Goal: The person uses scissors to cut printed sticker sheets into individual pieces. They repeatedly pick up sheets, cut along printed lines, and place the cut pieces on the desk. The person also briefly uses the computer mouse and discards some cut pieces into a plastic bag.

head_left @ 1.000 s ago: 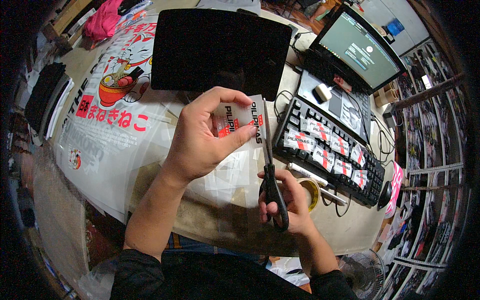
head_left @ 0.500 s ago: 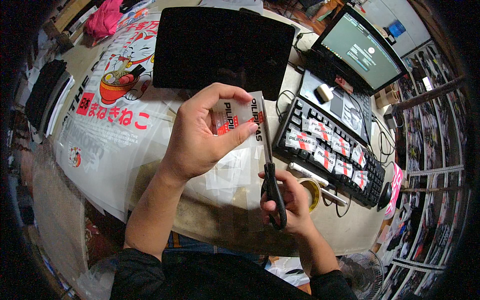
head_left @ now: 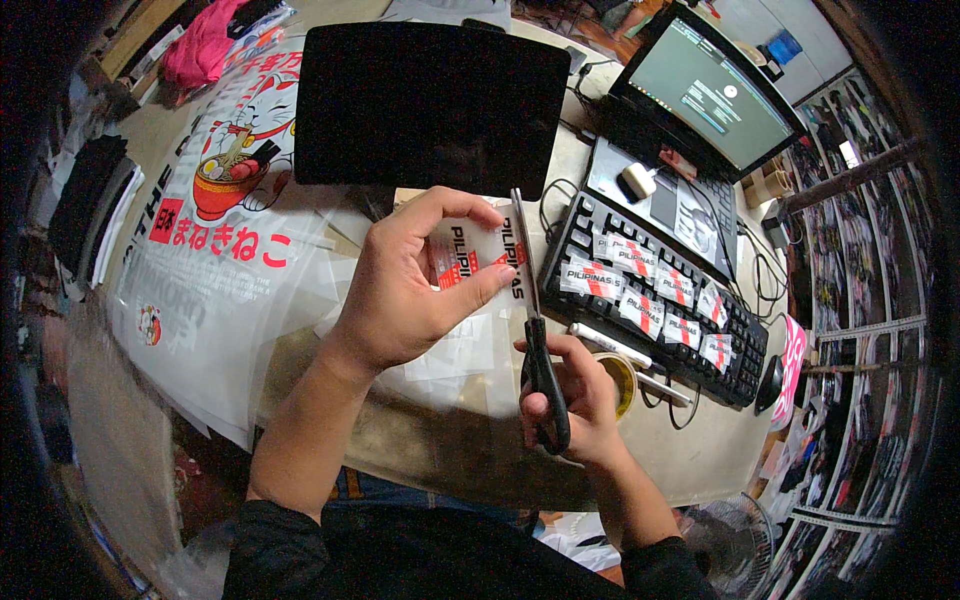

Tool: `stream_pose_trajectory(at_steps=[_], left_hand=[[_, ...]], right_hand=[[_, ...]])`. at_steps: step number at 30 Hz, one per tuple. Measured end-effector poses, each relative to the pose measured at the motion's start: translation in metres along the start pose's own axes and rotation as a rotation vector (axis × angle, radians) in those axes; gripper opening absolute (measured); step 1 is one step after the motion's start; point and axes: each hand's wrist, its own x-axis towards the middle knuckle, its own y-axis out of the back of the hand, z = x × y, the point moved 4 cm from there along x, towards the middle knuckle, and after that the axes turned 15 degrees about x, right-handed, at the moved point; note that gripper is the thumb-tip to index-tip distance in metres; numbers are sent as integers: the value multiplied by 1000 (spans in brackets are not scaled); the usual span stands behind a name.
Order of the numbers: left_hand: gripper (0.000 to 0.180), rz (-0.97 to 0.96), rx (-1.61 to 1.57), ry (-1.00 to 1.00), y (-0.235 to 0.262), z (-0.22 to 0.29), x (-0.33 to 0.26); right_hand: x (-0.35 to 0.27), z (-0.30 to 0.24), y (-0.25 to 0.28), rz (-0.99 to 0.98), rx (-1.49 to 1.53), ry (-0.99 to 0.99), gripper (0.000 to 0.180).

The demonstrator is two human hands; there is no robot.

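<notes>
My left hand pinches a small translucent film sheet between thumb and fingers, held up above the table. The sheet carries black lettering and red marks. In my right hand is a pair of black-handled scissors, blades pointing away from me along the sheet's right edge. The blades look nearly closed; whether they are through the film I cannot tell. Several small cut film labels with black lettering and red stripes lie on a black keyboard to the right. Below my left hand lie clear film pieces.
Large printed film sheets cover the table's left side. A black flat panel lies at the back. A monitor and laptop stand back right. Beside my right hand are a tape roll and white pens.
The scissor blades have shifted slightly left against the sheet and look closer together. My left hand sits a little lower in view. The whole view has shifted slightly.
</notes>
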Motion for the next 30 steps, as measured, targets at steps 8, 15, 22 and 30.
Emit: stream_pose_trajectory(at_steps=[8,15,22,30], left_hand=[[70,-109,-710,63,8,-13,10],[74,-360,-901,261,-10,-18,9],[74,-405,-601,298,0,-20,9],[83,-488,-360,282,23,-23,-1]], right_hand=[[1,1,2,-52,-25,-29,52],[4,5,0,-70,-52,9,55],[3,0,-3,-56,-82,-53,51],[7,13,-10,-78,-138,-178,52]])
